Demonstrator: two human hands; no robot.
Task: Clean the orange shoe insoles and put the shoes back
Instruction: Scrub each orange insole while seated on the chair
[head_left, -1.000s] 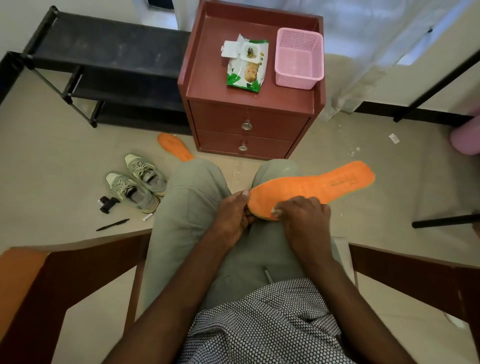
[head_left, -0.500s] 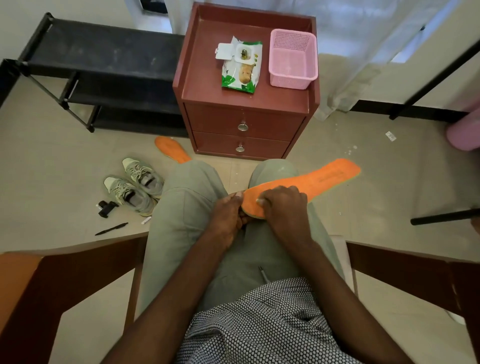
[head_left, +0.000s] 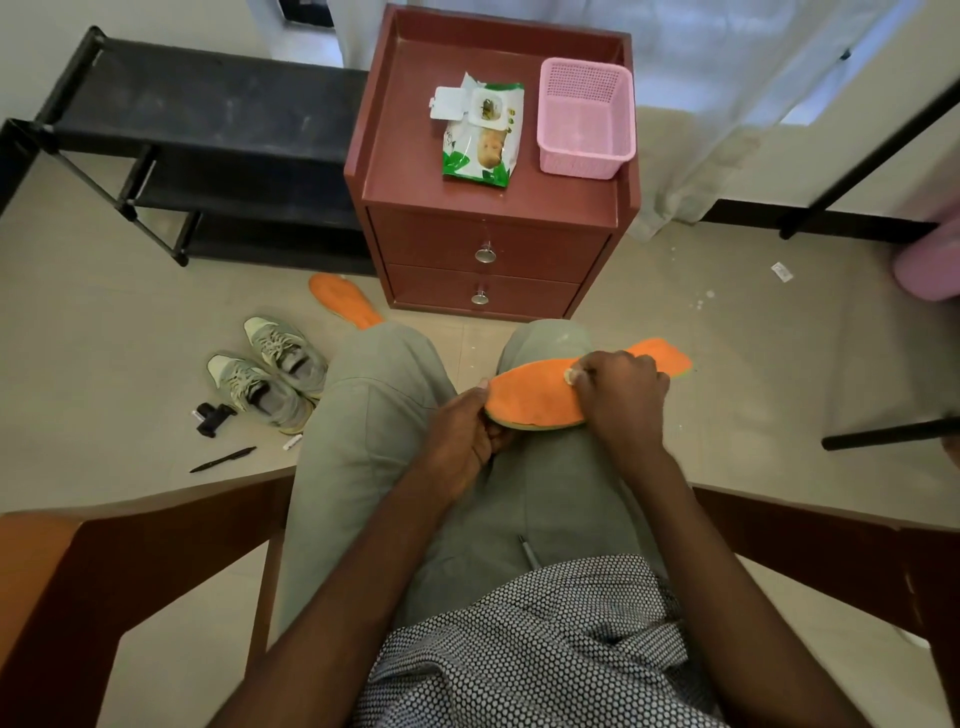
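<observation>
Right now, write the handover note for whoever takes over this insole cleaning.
Left hand: grips the near end of the orange insole lying on the right knee.
Right hand: presses a small white wipe onto that insole's top.
Second insole: on the floor beside the cabinet, partly behind the left knee.
Shoes: both on the floor to the left, without insoles.
Wipes pack: open, on the cabinet top beside the pink basket.
Done: insoles out.
Left: finish wiping, refit both insoles, put the shoes back.
</observation>
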